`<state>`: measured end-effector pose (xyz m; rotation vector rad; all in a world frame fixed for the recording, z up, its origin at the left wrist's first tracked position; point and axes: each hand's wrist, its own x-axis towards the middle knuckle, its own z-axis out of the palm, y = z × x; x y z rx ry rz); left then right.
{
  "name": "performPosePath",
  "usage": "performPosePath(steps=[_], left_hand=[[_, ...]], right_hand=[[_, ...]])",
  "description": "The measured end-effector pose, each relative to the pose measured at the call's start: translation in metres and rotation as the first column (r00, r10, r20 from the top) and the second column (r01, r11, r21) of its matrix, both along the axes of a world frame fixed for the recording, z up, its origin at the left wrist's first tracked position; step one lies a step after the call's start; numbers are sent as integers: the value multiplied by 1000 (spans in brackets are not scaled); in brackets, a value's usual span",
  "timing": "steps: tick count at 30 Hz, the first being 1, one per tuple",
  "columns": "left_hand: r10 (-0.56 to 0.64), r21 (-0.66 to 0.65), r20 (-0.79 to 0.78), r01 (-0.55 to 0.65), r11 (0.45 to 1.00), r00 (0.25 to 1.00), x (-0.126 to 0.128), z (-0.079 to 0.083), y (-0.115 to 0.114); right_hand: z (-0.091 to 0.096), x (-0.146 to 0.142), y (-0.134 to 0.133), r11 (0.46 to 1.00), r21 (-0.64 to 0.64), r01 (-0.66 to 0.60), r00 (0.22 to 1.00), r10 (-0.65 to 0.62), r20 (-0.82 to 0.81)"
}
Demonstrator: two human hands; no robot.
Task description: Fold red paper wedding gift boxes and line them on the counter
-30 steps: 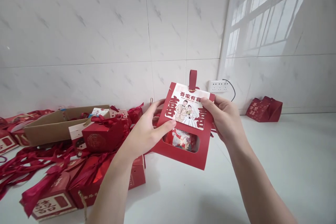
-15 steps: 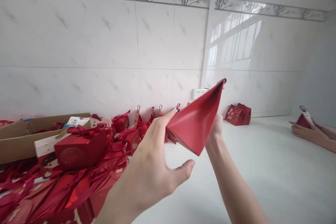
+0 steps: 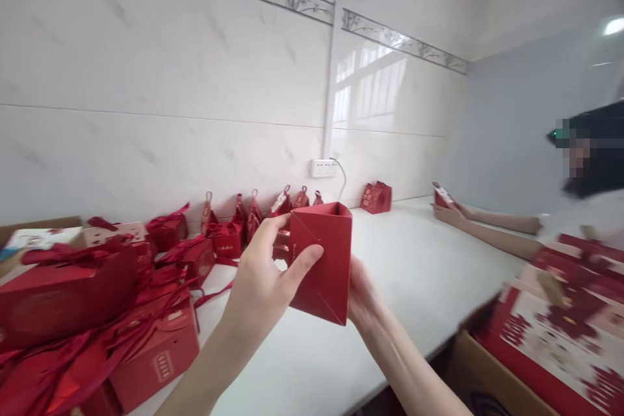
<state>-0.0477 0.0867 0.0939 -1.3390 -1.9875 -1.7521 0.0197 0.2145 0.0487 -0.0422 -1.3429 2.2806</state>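
Note:
A red folded paper gift box point(image 3: 322, 273) is held up over the white table, its narrow open top facing up and creases crossing its near side. My left hand point(image 3: 266, 273) grips it from the left, thumb flat on the near face and fingers behind the left edge. On the right side, my right hand point(image 3: 363, 289) holds the box from behind; its fingers are mostly hidden by the box. Behind it, a row of small red boxes with loop handles point(image 3: 253, 214) stands along the wall.
Red ribboned gift boxes point(image 3: 160, 338) are heaped at the left. A co-worker's arms point(image 3: 487, 224) reach across the table point(image 3: 409, 260) at the right, holding a small box. A cardboard carton point(image 3: 492, 370) with printed red boxes stands at lower right. One red box point(image 3: 376, 197) sits near the socket.
The red box has turned from a tilted, pointed shape to upright and moved lower and left. My left thumb now presses on its face. The view has swung right.

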Motion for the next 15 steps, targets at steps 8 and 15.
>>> performPosePath(steps=[8, 15], left_hand=[[-579, -362, -27, 531, 766, 815, 9, -57, 49], [-759, -503, -263, 587, 634, 595, 45, -159, 85]], right_hand=[[-40, 170, -3, 851, -162, 499, 866, -485, 123], [-2, 332, -2, 56, 680, 731, 146, -986, -76]])
